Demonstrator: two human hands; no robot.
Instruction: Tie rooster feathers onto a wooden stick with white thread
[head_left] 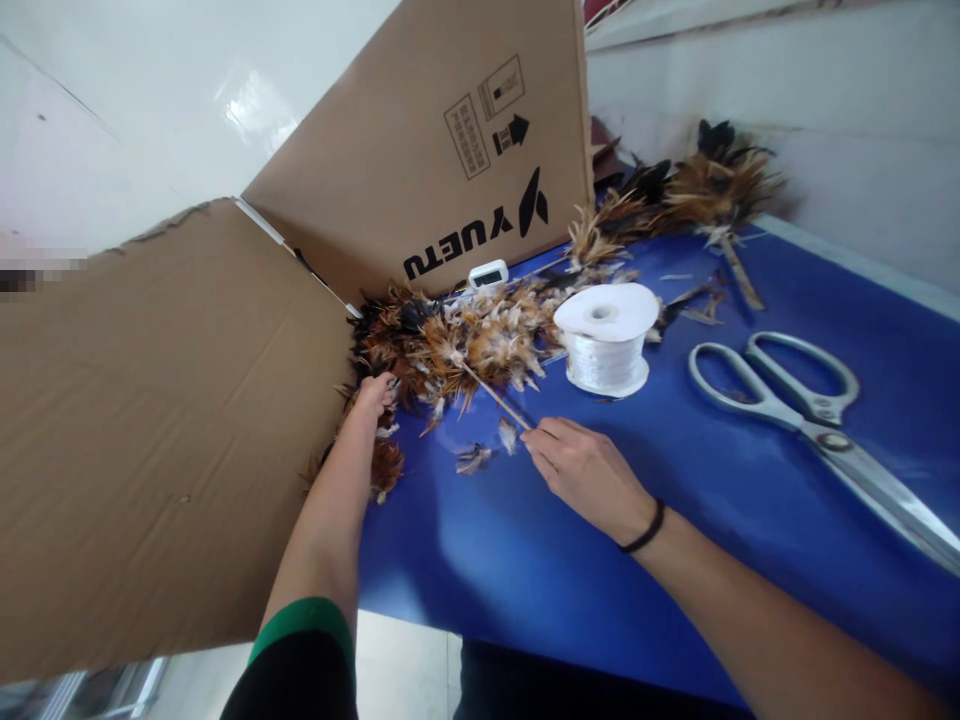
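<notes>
My right hand (581,468) is closed around the lower end of a thin wooden stick (499,398). Brown and tan feathers spread from the stick's far end. At the near side of the feather pile (390,345), my left hand (379,393) has its fingers pinched together among brown and black feathers; what they hold, if anything, is too small to make out. A white spool of thread (606,340) stands upright on the blue tabletop (465,540), beyond my right hand. Two small loose feathers (474,459) lie between my hands.
Large silver scissors (829,435) lie at the right. An open cardboard sheet or box (450,110) walls the left and back. A small white device with a dark display (488,275) sits behind the feathers. Another feather bunch with a handle (724,190) lies at the back right.
</notes>
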